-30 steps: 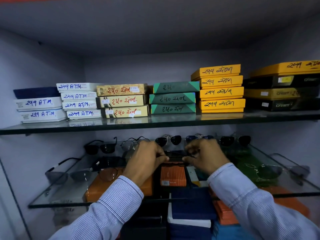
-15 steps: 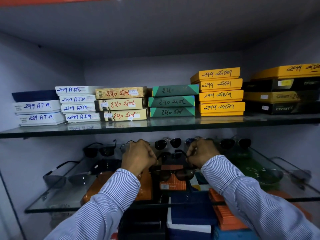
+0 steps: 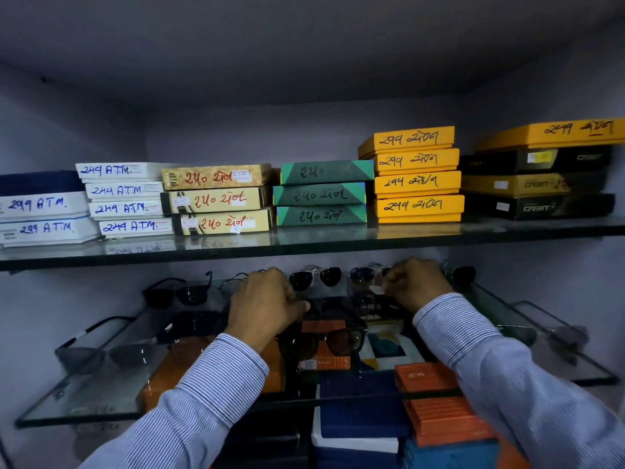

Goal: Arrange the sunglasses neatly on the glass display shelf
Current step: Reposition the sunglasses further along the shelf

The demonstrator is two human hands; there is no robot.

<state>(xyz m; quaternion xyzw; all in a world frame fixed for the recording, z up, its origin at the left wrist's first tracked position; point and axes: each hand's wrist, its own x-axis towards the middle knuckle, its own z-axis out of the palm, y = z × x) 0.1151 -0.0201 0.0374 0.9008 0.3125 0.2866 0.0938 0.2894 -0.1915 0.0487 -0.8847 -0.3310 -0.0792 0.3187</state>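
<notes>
Fingers curled, the left hand (image 3: 267, 302) and right hand (image 3: 414, 284) reach over the glass shelf (image 3: 84, 394); whether either pinches a frame cannot be told. Dark sunglasses (image 3: 333, 340) lie free between the wrists, at the left hand's four o'clock.

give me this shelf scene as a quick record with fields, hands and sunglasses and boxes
left hand: curled above the brown-lensed dark-framed sunglasses; grip unclear
right hand: at the back row, fingers pinched; what it holds is unclear
lower glass shelf: several sunglasses in rows
upper glass shelf: stacked flat boxes, white, tan, green, yellow, black
yellow boxes: stack of four
</notes>
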